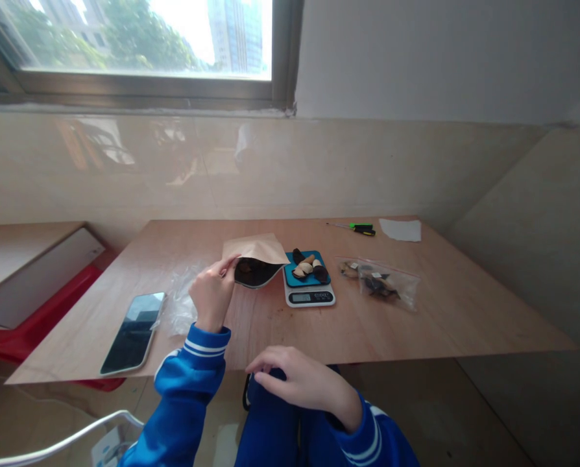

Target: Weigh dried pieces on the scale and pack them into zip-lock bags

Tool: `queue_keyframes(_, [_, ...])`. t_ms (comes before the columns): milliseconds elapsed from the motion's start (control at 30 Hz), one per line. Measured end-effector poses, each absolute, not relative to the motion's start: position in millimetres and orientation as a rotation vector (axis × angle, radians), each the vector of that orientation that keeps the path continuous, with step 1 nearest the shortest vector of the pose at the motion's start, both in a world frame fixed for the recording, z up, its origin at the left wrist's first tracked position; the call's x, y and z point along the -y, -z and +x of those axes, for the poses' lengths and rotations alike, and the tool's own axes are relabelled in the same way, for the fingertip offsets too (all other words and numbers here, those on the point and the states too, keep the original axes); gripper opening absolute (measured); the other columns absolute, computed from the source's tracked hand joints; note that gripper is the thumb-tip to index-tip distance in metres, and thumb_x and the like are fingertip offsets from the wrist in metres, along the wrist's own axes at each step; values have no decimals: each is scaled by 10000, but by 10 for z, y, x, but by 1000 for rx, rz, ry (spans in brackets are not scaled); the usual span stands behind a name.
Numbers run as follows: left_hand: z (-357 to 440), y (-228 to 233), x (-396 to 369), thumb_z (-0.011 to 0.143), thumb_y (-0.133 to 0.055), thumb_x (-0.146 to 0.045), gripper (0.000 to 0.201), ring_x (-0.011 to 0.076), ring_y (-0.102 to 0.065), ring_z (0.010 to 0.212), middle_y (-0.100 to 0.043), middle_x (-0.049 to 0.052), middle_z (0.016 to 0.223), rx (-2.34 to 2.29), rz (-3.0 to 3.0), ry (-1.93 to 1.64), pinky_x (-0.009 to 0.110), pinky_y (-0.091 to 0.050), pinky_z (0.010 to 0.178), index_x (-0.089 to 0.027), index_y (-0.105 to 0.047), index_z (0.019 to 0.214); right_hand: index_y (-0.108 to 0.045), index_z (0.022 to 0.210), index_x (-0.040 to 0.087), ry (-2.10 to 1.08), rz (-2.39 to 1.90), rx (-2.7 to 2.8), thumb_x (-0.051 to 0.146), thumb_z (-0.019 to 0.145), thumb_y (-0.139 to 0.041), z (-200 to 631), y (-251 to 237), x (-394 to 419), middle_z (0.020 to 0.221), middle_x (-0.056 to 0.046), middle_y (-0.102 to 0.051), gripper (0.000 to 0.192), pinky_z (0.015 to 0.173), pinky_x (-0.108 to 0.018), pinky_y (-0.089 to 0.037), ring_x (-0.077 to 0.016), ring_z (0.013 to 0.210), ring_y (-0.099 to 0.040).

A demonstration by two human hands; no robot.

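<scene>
- Pouch (255, 248) of brown paper, its mouth open towards you, lies left of the middle of the table (270, 334), nearer the far edge; its right corner is at the side of the white scale (309, 287), touching or just beside it.
- Your left hand (215, 295) pinches the pouch's left rim between thumb and fingers.
- Your right hand (302, 381) is at the near edge above your lap, fingers loosely bent, nothing seen in it.
- Done, by the look of it: the pouch is open, and several dark and pale pieces (302, 268) sit on the scale.
- Left, perhaps: brownish contents in the pouch, too dim to name. The display (302, 298) cannot be read, so how near the end you are is unclear.
- Filled clear bags (392, 282) lie towards the right edge.
</scene>
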State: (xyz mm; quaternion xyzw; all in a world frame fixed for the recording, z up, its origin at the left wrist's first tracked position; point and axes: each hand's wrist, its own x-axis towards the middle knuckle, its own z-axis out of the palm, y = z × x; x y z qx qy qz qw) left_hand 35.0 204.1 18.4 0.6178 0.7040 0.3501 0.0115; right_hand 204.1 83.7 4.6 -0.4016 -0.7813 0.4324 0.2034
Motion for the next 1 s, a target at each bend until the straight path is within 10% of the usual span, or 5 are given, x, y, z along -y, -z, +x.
queue_keyframes(633, [330, 83, -2103, 921, -487, -426, 327, 258, -696, 824, -764, 70, 913, -2143, 1978, -844, 287, -403, 604, -347, -692, 1163, -709, 1074, 191, -1215, -1161, 2134, 237, 928, -496, 2044, -49, -809, 1002, -60, -722, 263, 863, -276, -496, -177, 916, -663])
queue_keyframes(1000, [-52, 477, -2169, 852, -446, -141, 429, 261, -559, 1227, -578, 140, 1358, -1919, 2280, -736, 368, -438, 1007, -134, -596, 1253, -701, 1086, 222, -1269, -1186, 2016, 270, 950, -457, 2146, 45, -785, 1065, -43, -719, 284, 901, -289, -505, -187, 998, -660])
